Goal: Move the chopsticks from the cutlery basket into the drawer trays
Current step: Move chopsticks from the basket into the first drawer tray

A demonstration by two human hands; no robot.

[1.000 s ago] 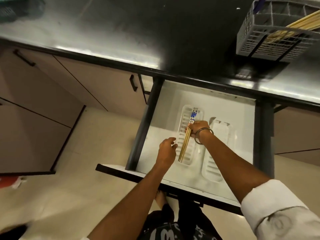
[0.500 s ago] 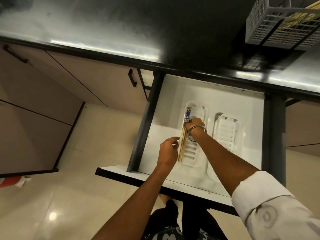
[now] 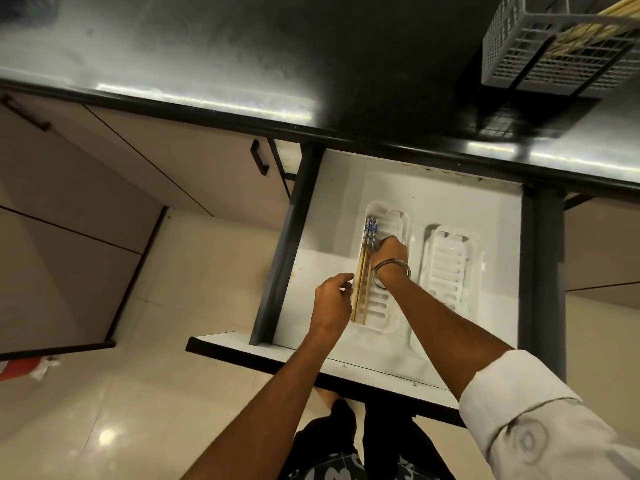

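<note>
The right hand is pinching the chopsticks low along the left tray, mid-frame; left hand is hovering loosely curled, empty. Best releasing them flat, aligned lengthwise.

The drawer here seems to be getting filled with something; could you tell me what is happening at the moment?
A person is putting chopsticks into the open drawer. The right hand is setting a few blue-topped chopsticks along the left side of the left tray, fingers curled at them. The left hand hovers at that tray's edge, holding nothing. The right tray has no chopsticks in it. More chopsticks wait in the cutlery basket up on the counter.
</note>
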